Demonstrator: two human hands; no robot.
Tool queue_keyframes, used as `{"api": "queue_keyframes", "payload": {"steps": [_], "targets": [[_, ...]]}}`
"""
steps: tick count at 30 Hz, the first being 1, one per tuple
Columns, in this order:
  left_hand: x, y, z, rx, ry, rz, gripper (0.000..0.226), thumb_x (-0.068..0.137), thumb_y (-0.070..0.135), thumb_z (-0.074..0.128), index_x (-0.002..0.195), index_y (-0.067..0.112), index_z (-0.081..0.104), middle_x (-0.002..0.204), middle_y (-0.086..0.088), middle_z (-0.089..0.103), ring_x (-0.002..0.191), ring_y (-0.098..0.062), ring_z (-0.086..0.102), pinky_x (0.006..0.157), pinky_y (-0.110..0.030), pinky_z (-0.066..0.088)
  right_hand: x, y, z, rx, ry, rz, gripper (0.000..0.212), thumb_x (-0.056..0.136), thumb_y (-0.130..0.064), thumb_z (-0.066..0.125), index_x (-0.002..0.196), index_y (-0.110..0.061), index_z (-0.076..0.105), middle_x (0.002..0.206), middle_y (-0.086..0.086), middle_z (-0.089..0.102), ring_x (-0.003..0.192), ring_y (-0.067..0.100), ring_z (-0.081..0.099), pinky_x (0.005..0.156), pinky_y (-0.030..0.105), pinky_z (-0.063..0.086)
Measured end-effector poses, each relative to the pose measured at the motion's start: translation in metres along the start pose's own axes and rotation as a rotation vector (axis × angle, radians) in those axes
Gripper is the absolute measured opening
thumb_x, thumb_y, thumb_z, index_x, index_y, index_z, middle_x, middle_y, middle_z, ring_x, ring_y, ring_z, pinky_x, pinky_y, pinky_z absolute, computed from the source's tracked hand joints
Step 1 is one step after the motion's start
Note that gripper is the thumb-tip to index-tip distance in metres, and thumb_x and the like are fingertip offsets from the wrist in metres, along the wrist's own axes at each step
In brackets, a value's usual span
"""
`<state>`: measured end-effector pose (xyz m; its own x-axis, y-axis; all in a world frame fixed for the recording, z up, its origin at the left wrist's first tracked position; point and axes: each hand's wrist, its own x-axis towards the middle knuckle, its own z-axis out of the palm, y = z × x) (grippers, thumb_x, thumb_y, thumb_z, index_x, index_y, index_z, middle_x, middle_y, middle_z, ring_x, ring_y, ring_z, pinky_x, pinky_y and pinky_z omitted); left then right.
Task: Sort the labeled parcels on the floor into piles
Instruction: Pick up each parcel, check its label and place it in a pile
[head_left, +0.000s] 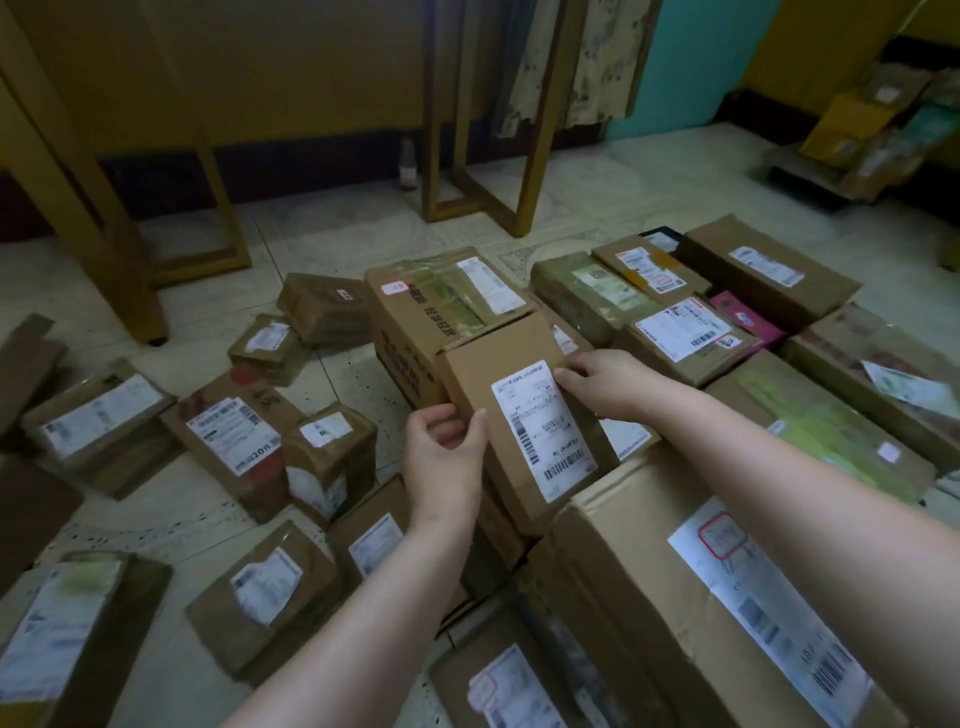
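I have the flat brown parcel up in front of me, tilted with its white shipping label facing my eyes; it sits above the crowd of boxes, its lower end close to the big carton at my right, though I cannot tell whether it rests there or hangs free; my left hand grips its left edge, thumb on the labelled face and fingers curled behind; my right hand pinches the upper right edge, fingertips at the label's corner.

It looks stiff and light to me, plain cardboard that keeps its shape; the surface is dry and matte, so I judge it will not slip; the edges are the place to hold, two opposite sides as now, leaving the label uncovered so I can read it; I would avoid pressing the broad face, which may dent if the box is hollow.

Behind it stands a taller printed carton with taped top; to the right, labelled boxes lie packed tight together, a pink box among them; to the left, smaller taped parcels lie scattered and apart on the tiled floor; wooden furniture legs stand beyond.
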<state>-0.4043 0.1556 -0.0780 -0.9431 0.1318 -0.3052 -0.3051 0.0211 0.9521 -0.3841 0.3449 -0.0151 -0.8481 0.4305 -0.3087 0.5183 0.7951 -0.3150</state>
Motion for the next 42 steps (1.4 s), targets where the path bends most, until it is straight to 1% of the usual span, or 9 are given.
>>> {"api": "queue_keyframes", "payload": {"steps": [6,10,14,18,21,26,35,39,42], "targets": [[0.012,0.009,-0.005,-0.026,0.011,-0.025,0.03,0.087,0.038,0.07,0.11,0.029,0.052,0.097,0.014,0.059,0.086,-0.004,0.06,0.08,-0.033,0.055,0.004,-0.006,0.006,-0.017,0.073,-0.013,0.03,0.098,-0.041,0.051,0.104,-0.013,0.061,0.099,0.004,0.065,0.086,0.02,0.061,0.075,0.037,0.053],[0.001,-0.008,-0.006,0.022,-0.068,-0.139,0.042,0.087,0.032,0.072,0.12,0.025,0.048,0.097,0.008,0.061,0.087,-0.01,0.063,0.083,-0.037,0.057,0.003,0.003,0.017,-0.048,0.045,0.013,0.032,0.093,-0.038,0.06,0.106,-0.01,0.061,0.101,0.006,0.065,0.09,0.023,0.061,0.082,0.04,0.053],[-0.007,-0.02,-0.003,0.04,-0.145,-0.165,0.048,0.087,0.027,0.072,0.123,0.029,0.038,0.096,0.01,0.057,0.085,-0.008,0.062,0.064,-0.027,0.054,0.003,0.004,0.02,-0.087,0.054,0.026,0.03,0.09,-0.04,0.061,0.104,-0.013,0.063,0.098,0.004,0.066,0.085,0.02,0.063,0.079,0.042,0.057],[-0.009,-0.026,-0.001,0.071,-0.189,-0.178,0.055,0.087,0.026,0.072,0.13,0.026,0.037,0.096,0.012,0.055,0.082,-0.006,0.059,0.061,-0.025,0.052,0.002,0.001,0.021,-0.125,0.034,0.053,0.033,0.09,-0.04,0.061,0.108,-0.013,0.064,0.095,0.002,0.063,0.085,0.02,0.062,0.076,0.035,0.055],[-0.009,-0.028,-0.002,0.137,-0.273,-0.227,0.052,0.087,0.024,0.072,0.131,0.028,0.044,0.098,0.012,0.057,0.086,-0.01,0.058,0.063,-0.026,0.055,0.003,-0.001,0.023,-0.118,-0.043,0.091,0.046,0.09,-0.04,0.065,0.124,-0.01,0.059,0.112,0.007,0.063,0.096,0.022,0.062,0.076,0.031,0.051],[-0.003,-0.033,-0.007,0.173,-0.375,-0.273,0.028,0.089,0.018,0.07,0.109,0.03,0.054,0.108,0.003,0.064,0.092,-0.013,0.064,0.057,-0.02,0.058,0.004,0.002,0.027,-0.069,-0.107,0.062,0.057,0.089,-0.036,0.069,0.141,-0.02,0.051,0.141,0.007,0.051,0.121,0.023,0.054,0.085,0.025,0.043],[0.008,-0.045,0.002,0.3,-0.325,-0.166,0.065,0.08,0.01,0.077,0.133,0.026,0.043,0.091,0.007,0.063,0.097,-0.018,0.067,0.09,-0.043,0.057,0.016,-0.004,0.04,-0.222,-0.153,0.11,0.078,0.078,-0.028,0.081,0.143,-0.014,0.04,0.131,0.009,0.054,0.118,0.027,0.055,0.094,0.041,0.052],[0.016,-0.042,-0.023,0.31,-0.291,-0.179,0.068,0.087,0.027,0.071,0.145,0.024,0.035,0.103,0.006,0.06,0.104,-0.02,0.063,0.094,-0.043,0.054,0.016,-0.017,0.03,-0.33,-0.123,0.069,0.055,0.085,-0.036,0.072,0.132,-0.012,0.054,0.123,0.008,0.061,0.107,0.024,0.06,0.09,0.04,0.054],[0.035,-0.036,-0.073,0.365,-0.172,-0.183,0.056,0.091,0.032,0.063,0.141,0.022,0.041,0.114,-0.002,0.063,0.104,-0.023,0.064,0.093,-0.044,0.054,0.02,-0.058,0.014,-0.353,0.13,-0.045,0.029,0.09,-0.036,0.06,0.111,-0.017,0.061,0.102,0.003,0.063,0.087,0.022,0.06,0.067,0.034,0.052]]}}
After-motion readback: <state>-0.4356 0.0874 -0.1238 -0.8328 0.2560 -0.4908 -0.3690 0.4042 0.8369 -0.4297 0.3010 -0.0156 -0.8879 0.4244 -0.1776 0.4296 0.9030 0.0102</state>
